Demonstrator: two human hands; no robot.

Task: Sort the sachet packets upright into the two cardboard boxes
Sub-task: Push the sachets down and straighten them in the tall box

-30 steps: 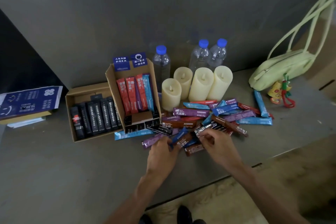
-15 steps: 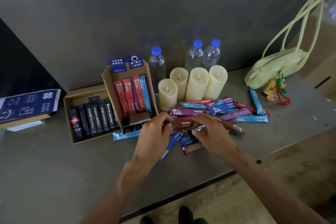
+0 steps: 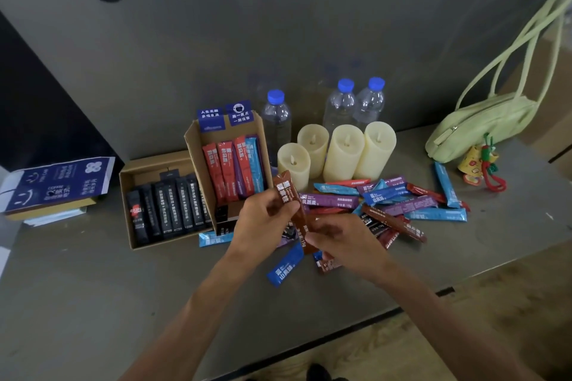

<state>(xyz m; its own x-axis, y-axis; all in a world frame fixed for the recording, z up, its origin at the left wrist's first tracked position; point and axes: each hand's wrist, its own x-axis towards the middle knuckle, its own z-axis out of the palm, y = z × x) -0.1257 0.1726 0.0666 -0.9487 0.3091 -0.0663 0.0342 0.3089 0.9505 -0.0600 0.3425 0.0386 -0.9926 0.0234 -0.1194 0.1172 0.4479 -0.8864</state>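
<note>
Above the pile, brown sachet (image 3: 292, 207) stands near-upright between both hands.

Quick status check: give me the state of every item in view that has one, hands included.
brown sachet: lifted, held by both hands
left hand: gripping sachet
right hand: gripping sachet's lower end
left cardboard box: open, black sachets in a row
right cardboard box: open, partly filled with coloured sachets
loose sachets: lying flat, unsorted
water bottles: capped, upright
candles: upright, unlit
green bag: zipped shut
</note>
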